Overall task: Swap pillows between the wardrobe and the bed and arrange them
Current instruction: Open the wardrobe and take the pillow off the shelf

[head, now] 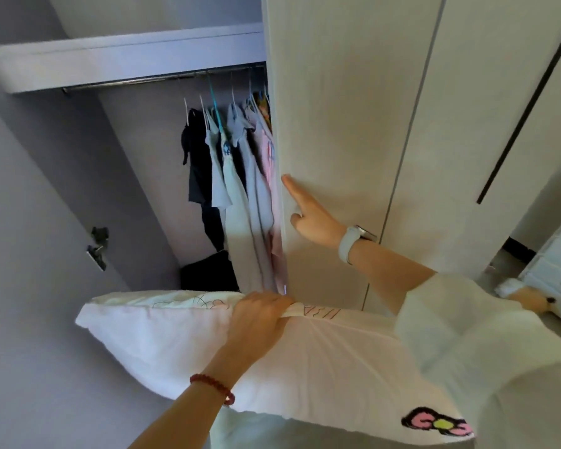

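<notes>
Now | my left hand point(256, 319) is gripping the soft white printed pillow point(175, 345) | my right hand point(308, 215), fingers spread, is touching the pale wooden wardrobe door point(337, 108) edge | next: stowing pillow inside.

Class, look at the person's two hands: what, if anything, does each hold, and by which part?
The left hand grips the white pillow by its bunched upper edge. The right hand holds nothing; its fingers rest on the wardrobe door.
</notes>
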### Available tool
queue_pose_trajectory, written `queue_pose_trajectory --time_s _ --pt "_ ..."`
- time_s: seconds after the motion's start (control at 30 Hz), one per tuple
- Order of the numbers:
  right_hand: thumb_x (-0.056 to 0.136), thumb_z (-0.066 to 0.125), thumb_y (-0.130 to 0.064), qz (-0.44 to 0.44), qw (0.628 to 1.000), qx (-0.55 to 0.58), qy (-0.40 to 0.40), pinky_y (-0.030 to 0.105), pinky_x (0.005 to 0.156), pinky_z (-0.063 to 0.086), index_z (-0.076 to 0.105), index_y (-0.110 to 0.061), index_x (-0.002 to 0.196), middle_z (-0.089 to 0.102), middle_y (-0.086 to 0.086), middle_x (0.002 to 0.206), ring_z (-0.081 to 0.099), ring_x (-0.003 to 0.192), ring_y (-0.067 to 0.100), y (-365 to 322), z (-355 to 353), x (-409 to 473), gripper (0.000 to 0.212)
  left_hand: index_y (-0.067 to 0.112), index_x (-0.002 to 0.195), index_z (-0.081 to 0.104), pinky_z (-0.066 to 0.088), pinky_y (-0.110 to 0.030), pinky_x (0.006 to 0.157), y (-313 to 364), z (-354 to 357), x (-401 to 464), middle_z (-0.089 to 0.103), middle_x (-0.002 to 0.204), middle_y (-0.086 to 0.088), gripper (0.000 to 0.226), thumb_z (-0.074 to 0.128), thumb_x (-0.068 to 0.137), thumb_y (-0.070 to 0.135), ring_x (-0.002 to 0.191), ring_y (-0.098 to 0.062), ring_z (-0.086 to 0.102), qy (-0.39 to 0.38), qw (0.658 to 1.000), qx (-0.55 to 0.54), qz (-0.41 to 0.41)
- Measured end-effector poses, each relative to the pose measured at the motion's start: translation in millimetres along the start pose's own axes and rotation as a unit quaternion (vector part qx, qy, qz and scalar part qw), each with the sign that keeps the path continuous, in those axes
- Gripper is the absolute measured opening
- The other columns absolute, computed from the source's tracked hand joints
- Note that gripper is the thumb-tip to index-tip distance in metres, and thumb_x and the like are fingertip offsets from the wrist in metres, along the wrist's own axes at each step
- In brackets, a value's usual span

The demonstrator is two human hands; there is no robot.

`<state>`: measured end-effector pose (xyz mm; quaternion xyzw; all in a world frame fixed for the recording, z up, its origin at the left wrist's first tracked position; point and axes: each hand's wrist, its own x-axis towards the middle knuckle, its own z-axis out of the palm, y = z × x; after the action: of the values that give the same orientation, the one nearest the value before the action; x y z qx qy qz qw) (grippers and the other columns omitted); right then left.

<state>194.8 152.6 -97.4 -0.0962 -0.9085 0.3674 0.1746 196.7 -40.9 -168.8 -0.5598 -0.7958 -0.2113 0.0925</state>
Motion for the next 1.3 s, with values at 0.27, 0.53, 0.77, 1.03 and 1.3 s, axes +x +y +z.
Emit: queue_pose_trajectory --time_s 0.27,0.53,0.77,1.03,1.3 --pt "0.094 0.042 -0.027 0.048 0.99 -0.019 -0.128 0.019 0.092 0.041 0.05 -0.023 0.123 0.058 0.003 0.125 0.056 0.109 0.016 31.8 27.6 -104.1 0.03 0.014 0.064 0.07 0.048 -0.026 0.043 -2.8 10.7 -11.9 0.067 0.054 -0.005 0.02 0.06 0.058 -0.001 0.046 -0.024 0.06 0.035 0.993 -0.019 -0.113" --pt "0.087 0.054 -0.02 -0.108 0.96 -0.199 -0.167 0.036 0.064 0.046 0.058 -0.016 0.104 0.067 0.006 0.097 0.062 0.082 0.03 72.8 34.0 -136.8 0.018 0.014 0.059 0.063 0.045 -0.027 0.042 29.0 38.0 -27.3 0.059 0.048 -0.004 0.023 0.043 0.068 0.011 0.044 -0.024 0.053 0.086 0.981 -0.005 -0.174" --pt "0.064 0.058 0.012 -0.231 0.939 -0.136 -0.215 0.035 0.049 0.049 0.063 -0.009 0.087 0.07 0.008 0.076 0.064 0.065 0.029 73.7 71.1 -162.8 0.031 0.011 0.095 0.071 0.046 -0.039 0.08 49.6 51.2 -101.9 0.072 0.091 -0.005 0.027 0.056 0.081 0.028 0.087 -0.027 0.064 0.034 0.964 -0.021 -0.264" --pt "0.053 0.05 0.006 -0.341 0.874 -0.111 -0.329 0.019 0.04 0.02 0.048 -0.016 0.062 0.058 -0.001 0.052 0.054 0.045 0.021 67.3 105.8 -179.2 0.024 0.001 0.126 0.046 0.039 -0.051 0.095 53.2 23.7 -203.5 0.051 0.126 -0.022 0.047 0.061 0.085 0.018 0.115 -0.039 0.046 0.214 0.801 0.061 -0.556" --pt "0.082 0.043 -0.003 -0.313 0.853 -0.105 -0.404 0.034 0.07 0.045 0.059 -0.016 0.099 0.069 0.0 0.099 0.061 0.09 0.025 50.6 147.8 -184.4 0.027 0.003 0.143 -0.006 0.011 -0.027 0.108 -8.3 -16.4 -223.5 0.003 0.154 -0.015 0.093 0.063 0.081 0.012 0.14 -0.022 0.005 0.375 0.655 -0.029 -0.655"
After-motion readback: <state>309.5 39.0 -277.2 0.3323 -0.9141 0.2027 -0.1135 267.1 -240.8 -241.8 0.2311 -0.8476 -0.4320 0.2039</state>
